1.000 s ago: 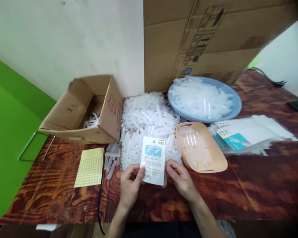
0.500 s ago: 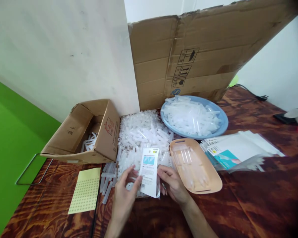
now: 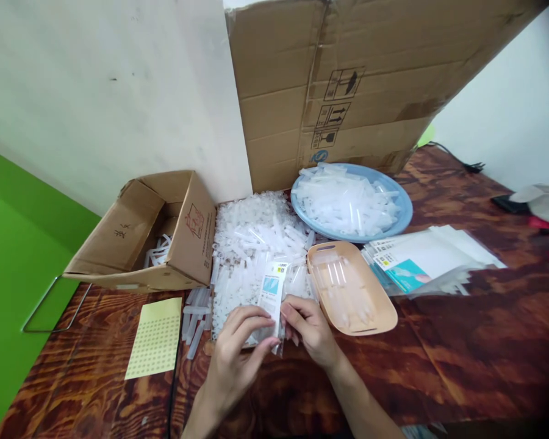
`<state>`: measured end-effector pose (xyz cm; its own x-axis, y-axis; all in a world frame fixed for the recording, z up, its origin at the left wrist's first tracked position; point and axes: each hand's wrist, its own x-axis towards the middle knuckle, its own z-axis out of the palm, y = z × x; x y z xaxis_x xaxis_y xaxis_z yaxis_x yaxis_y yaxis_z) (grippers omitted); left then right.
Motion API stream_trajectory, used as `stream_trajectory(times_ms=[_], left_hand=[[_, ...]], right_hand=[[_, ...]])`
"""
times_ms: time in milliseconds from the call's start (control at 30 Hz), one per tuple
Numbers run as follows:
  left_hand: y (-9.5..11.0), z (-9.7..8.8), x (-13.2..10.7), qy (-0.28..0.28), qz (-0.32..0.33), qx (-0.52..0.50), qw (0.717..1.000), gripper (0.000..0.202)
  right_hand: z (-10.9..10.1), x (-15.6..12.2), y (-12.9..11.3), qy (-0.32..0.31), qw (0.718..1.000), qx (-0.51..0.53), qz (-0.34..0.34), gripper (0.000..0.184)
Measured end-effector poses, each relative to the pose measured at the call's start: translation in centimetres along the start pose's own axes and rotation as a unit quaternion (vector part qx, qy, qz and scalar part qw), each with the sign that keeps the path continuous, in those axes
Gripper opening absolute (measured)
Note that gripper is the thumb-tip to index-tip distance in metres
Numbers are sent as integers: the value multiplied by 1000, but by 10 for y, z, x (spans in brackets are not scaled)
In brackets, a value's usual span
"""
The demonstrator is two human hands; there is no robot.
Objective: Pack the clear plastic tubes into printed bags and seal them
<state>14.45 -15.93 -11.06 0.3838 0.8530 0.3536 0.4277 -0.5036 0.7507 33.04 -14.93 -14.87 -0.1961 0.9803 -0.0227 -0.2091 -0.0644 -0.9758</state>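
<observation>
A clear plastic bag with a printed white card (image 3: 271, 292) in it is tilted, its face turned partly leftward, above a heap of translucent plastic tubes (image 3: 240, 277). My left hand (image 3: 238, 349) pinches the bag's lower left side between thumb and fingers. On the opposite edge, my right hand (image 3: 315, 332) is closed, thumb against bent fingers; some of its fingertips are hidden behind the bag. Just right of the hands stands a peach-coloured plastic tray (image 3: 384, 308) with several clear tubes inside.
Behind the tray is a blue basin (image 3: 406, 213) piled with tubes. Flat bags with printed cards (image 3: 443, 256) lie at right. A small cardboard box (image 3: 193, 244) and a yellow sticker sheet (image 3: 155, 341) are at left. Large cardboard (image 3: 370, 79) stands at the back.
The bag has turned from facing me to a narrower angle. My left hand has shifted further over its lower part. The whole view has moved slightly.
</observation>
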Motion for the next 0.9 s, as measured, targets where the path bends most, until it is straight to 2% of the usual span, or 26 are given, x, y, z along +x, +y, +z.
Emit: stream_trajectory(times_ms=[100, 200, 300, 400, 467, 533, 667, 767, 900], left_hand=[[1, 0, -1, 7, -63, -41, 997, 25], [-1, 5, -3, 61, -147, -100, 982, 50], [-5, 9, -3, 66, -231, -234, 942, 72], [-6, 9, -3, 37, -287, -353, 890, 67], [-6, 7, -2, 38, -307, -381, 871, 65], [-5, 4, -2, 57, -313, -372, 872, 66], [-4, 5, -2, 111, -313, -273, 903, 66], [-4, 12, -4, 154, -303, -185, 922, 66], [-4, 22, -8, 200, -282, -94, 934, 63]], right_hand=[[2, -3, -1, 5, 1000, 8, -19, 47], [4, -5, -1, 4, 999, 27, -46, 48], [6, -7, -1, -7, 998, 29, -59, 46], [8, -8, 1, -12, 997, 31, -66, 44], [9, -7, 3, -7, 997, 35, -66, 44], [10, -7, 6, 0, 998, 33, -62, 43], [14, -5, 9, 17, 999, 29, -40, 41], [16, -3, 11, 27, 999, 15, -28, 41], [16, -3, 12, 32, 999, -4, -18, 44]])
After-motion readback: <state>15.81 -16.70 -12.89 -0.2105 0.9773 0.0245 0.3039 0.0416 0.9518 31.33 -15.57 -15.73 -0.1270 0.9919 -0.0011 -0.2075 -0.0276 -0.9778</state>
